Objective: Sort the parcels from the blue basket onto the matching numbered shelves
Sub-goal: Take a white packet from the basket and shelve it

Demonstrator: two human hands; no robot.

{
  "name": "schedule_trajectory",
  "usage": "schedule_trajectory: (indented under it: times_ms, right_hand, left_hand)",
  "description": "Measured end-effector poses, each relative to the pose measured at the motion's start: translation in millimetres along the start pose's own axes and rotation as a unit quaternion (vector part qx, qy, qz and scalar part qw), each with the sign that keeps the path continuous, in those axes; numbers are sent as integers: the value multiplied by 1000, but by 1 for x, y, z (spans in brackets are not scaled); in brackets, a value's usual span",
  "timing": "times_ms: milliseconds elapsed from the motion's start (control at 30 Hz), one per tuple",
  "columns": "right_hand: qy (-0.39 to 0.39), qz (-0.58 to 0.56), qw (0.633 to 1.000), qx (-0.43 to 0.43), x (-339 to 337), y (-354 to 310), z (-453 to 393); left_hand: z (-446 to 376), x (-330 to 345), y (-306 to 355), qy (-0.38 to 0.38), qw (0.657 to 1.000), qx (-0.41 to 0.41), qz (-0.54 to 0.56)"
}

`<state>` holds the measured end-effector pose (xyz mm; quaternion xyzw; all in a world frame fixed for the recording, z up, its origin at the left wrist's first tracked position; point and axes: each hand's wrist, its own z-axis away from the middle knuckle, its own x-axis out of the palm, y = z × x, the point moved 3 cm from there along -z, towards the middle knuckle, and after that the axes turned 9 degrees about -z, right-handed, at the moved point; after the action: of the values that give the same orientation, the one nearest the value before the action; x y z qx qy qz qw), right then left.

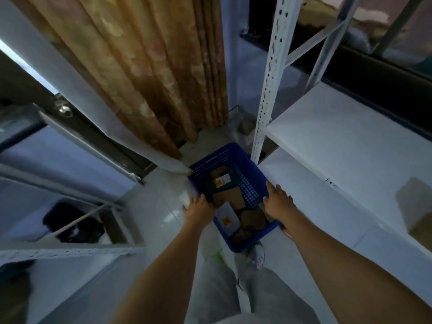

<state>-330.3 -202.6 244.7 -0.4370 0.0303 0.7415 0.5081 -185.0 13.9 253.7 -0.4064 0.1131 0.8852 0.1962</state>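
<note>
A blue perforated basket [224, 160] sits low over the pale floor, between two white racks. Inside lie several parcels: a brown cardboard one [230, 198], a white bag with an orange label [227, 217] and a small labelled parcel [222, 178]. My left hand [198, 208] grips the basket's left rim. On the right rim, my right hand [278, 202] holds on with fingers spread over the edge. White shelves [339, 141] of the right rack stand beside the basket; a cardboard box [413, 206] rests on the lower shelf.
A brown patterned curtain [149, 73] hangs behind the basket. The perforated white upright [268, 85] of the right rack stands just past the basket's far corner. At left, another white rack [70, 250] holds a dark basket [72, 220]. My legs and a shoe [257, 253] are below.
</note>
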Motion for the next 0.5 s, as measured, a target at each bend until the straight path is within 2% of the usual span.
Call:
schedule_trajectory:
  times_ms: [300,500]
  right_hand:
    - [-43,-107,992,44,67,9,-115]
    - [-43,-221,961,159,171,41,-205]
  left_hand:
    - [-123,38,17,-52,998,21,-26]
    - [-242,117,22,-121,991,35,-51]
